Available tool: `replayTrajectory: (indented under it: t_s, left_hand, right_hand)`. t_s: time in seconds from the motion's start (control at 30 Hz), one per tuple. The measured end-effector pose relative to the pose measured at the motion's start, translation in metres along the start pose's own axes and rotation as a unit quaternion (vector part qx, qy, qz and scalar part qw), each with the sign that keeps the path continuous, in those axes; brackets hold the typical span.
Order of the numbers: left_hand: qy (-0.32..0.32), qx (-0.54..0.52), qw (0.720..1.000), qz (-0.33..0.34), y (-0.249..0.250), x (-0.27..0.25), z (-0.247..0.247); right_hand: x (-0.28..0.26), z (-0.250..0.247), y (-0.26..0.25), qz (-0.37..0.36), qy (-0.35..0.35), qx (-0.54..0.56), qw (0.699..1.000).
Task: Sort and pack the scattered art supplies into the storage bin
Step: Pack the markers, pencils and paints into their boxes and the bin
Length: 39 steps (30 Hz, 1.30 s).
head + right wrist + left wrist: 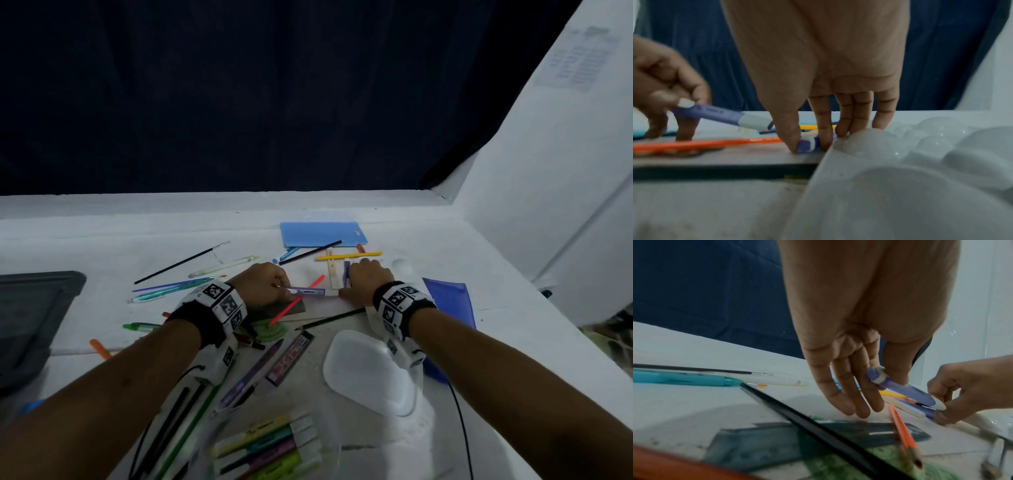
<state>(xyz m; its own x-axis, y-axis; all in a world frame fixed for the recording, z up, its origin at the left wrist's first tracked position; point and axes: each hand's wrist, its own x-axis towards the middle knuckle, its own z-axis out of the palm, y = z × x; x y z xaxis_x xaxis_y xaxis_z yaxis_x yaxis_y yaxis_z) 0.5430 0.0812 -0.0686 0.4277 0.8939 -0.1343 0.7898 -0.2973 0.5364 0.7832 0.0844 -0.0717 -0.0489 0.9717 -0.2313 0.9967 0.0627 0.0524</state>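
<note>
The grey bin (34, 308) sits far left on the white table (102, 246). My left hand (265, 286) pinches a purple pen (306, 291) (thumb against fingers). Just right of it, my right hand (368, 277) pinches a second purple pen (807, 143) lying on the table.

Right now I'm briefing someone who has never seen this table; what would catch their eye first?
Both hands meet mid-table: the left hand pinches a purple pen, while the right hand pinches a second purple pen lying on the table. An orange pencil slants between them, amid scattered pens. Nearer, a white paint palette lies by the right wrist; a blue folder lies behind.
</note>
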Motion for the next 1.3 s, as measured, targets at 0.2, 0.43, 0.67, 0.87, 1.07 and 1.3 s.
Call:
replayTrajectory:
  t_s: [0.2,0.43,0.67,0.87,1.07,1.3]
  left_hand:
    - [0.034,-0.045,0.998,-0.005,-0.011,-0.025,-0.012]
    - [0.085,-0.086,0.993,0.002,-0.016,-0.074,-0.016]
    - [0.074,-0.063,0.995,0.025,-0.004,-0.132,-0.015]
    - [0.027,-0.046,0.997,0.058,0.025,-0.183,-0.006]
    - [0.04,-0.058,0.996,0.053,0.034,-0.205,0.005]
    - [0.048,-0.293,0.954,0.04,0.058,-0.212,0.0]
  right_hand:
    - [-0.011,-0.008,0.007,0.014,0.068,0.199,0.977]
    - [-0.086,-0.011,0.007,0.017,0.162,0.39,0.906]
    - [-0.173,0.016,-0.016,0.013,0.191,0.532,0.825]
    - [-0.234,0.044,-0.034,0.024,0.199,0.614,0.764]
    - [-0.26,0.071,-0.045,0.047,0.192,0.641,0.742]
    - [-0.28,0.084,-0.053,0.063,0.193,0.664,0.72]
